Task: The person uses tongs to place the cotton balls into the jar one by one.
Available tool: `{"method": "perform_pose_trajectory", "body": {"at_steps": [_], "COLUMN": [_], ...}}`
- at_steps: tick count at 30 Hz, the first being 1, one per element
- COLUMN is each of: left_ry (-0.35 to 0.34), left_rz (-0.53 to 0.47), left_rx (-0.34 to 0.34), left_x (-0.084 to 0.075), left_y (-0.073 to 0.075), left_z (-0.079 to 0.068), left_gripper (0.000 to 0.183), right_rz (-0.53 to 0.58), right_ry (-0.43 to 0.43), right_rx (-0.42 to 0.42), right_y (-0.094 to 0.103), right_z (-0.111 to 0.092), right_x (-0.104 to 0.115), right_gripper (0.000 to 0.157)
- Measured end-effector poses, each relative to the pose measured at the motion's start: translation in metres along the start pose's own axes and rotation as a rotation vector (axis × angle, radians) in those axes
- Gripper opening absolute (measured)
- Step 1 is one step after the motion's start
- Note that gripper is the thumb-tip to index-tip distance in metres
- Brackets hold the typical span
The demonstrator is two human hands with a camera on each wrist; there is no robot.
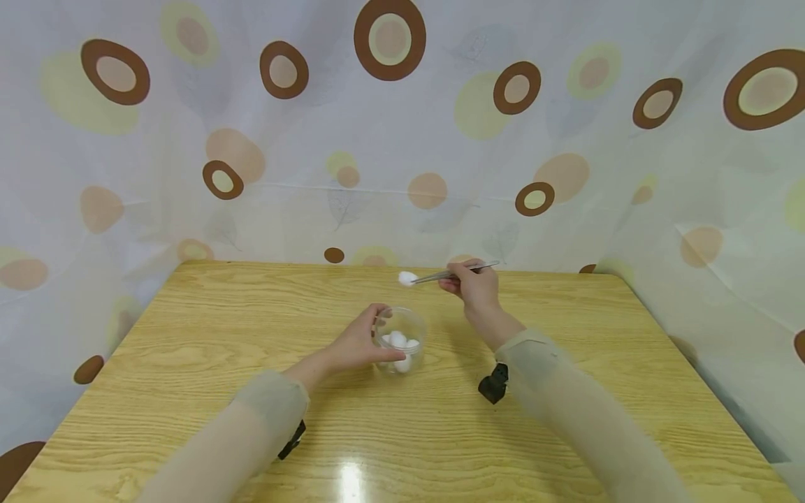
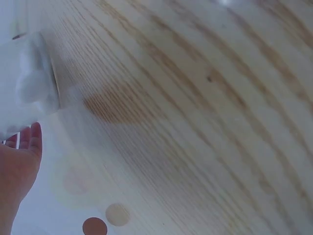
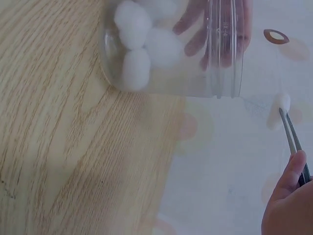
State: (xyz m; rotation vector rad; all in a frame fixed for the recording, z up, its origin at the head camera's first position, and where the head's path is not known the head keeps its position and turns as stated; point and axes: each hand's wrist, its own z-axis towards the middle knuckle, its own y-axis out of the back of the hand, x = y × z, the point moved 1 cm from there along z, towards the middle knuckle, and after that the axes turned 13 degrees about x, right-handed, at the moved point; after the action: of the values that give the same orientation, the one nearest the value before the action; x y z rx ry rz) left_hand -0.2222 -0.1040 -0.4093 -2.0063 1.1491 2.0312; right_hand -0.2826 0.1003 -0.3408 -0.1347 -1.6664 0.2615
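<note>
My left hand (image 1: 360,342) grips a clear plastic jar (image 1: 411,325), its thumb on the near side and its fingers round the back. Several white cotton balls (image 1: 397,339) lie in the bottom of the jar, plain through its wall in the right wrist view. Metal tweezers (image 1: 434,276) are pinched in my right hand (image 1: 476,292). Their tips hold one cotton ball (image 1: 407,279) in the air, above and just beyond the jar's open mouth. In the left wrist view, the jar (image 2: 19,93) and part of the left hand (image 2: 22,161) show at the left edge.
A wood-grain table (image 1: 189,335) carries the jar. Behind it and at both sides hangs a pale curtain (image 1: 390,140) with brown and peach circles. Black wrist cameras (image 1: 493,383) are strapped below both sleeves.
</note>
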Motion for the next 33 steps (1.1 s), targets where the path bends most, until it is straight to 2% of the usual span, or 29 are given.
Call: {"method": "perform_pose_trajectory", "body": {"at_steps": [15, 25, 33], "left_ry": [0.012, -0.021, -0.022], "left_rz": [-0.015, -0.021, -0.018], "left_rx": [0.008, 0.017, 0.01], "left_x": [-0.002, -0.006, -0.009], "left_y": [-0.005, -0.013, -0.016], "left_z": [0.006, 0.018, 0.023], "left_gripper": [0.085, 0.084, 0.084], "right_rz": [-0.011, -0.032, -0.035], "right_ry": [-0.008, -0.003, -0.016], "right_rx": [0.086, 0.101, 0.104], "right_y": [0.013, 0.017, 0.021], "right_z": [-0.019, -0.03, -0.036], "right_x": [0.012, 0.013, 0.013], "right_gripper": [0.016, 0.016, 0.018]}}
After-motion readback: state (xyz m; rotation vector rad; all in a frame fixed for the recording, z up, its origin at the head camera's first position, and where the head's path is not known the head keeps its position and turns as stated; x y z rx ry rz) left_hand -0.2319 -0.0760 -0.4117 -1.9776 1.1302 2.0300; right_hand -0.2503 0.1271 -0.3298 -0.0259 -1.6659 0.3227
